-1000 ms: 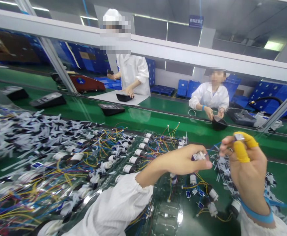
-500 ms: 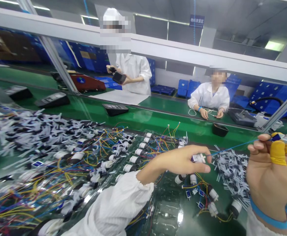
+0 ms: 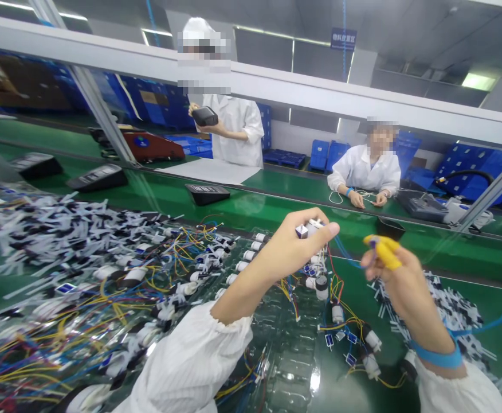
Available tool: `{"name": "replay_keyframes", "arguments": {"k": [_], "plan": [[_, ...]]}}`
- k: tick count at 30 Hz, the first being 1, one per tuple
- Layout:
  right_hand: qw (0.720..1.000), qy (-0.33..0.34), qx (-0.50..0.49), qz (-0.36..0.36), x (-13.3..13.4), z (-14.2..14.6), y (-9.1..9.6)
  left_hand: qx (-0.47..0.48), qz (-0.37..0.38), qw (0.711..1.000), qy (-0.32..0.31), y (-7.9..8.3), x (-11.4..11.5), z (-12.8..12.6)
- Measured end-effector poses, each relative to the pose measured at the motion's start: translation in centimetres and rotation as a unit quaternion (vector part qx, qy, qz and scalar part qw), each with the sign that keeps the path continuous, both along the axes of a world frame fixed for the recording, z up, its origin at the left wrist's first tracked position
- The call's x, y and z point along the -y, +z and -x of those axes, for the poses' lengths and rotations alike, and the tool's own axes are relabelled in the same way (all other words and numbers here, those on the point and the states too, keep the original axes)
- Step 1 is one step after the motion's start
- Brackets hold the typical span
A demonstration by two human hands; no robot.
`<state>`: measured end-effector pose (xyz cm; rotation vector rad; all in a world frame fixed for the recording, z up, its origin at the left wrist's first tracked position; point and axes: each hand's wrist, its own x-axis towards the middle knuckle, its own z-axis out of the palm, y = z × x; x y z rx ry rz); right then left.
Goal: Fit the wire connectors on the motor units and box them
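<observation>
Component (image 3: pixel 314 228), left hand (image 3: pixel 296 244) curled around it

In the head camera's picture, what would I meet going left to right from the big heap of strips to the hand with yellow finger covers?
Big heap of strips, row of white cylinders, left hand gripping a small part, blue wires, right hand in yellow finger covers.

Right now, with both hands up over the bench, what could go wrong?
The blue wires between your left hand and right hand might strain if you spread your arms. Your left sleeve, close to the tangled wires, could perhaps snag one. The blue cord at your right wristband might sweep nearby white strips aside.
</observation>
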<state>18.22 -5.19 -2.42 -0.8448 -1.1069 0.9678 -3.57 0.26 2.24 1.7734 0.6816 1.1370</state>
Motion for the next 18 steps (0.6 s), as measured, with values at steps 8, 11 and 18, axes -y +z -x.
{"name": "replay_keyframes", "arguments": {"k": [8,11,18], "plan": [[0.946,0.227,-0.023,0.231,-2.1,4.4,-5.9,0.027,0.003,1.0,0.011,0.2,0.4,-0.1],[0.924,0.257,-0.075,0.272,-1.7,5.8,-6.8,0.021,0.01,1.0,-0.004,0.1,0.5,-0.4],[0.919,0.225,-0.198,0.256,-1.4,5.9,-6.7,0.003,0.015,1.0,-0.02,-0.1,0.9,-0.7]]}}
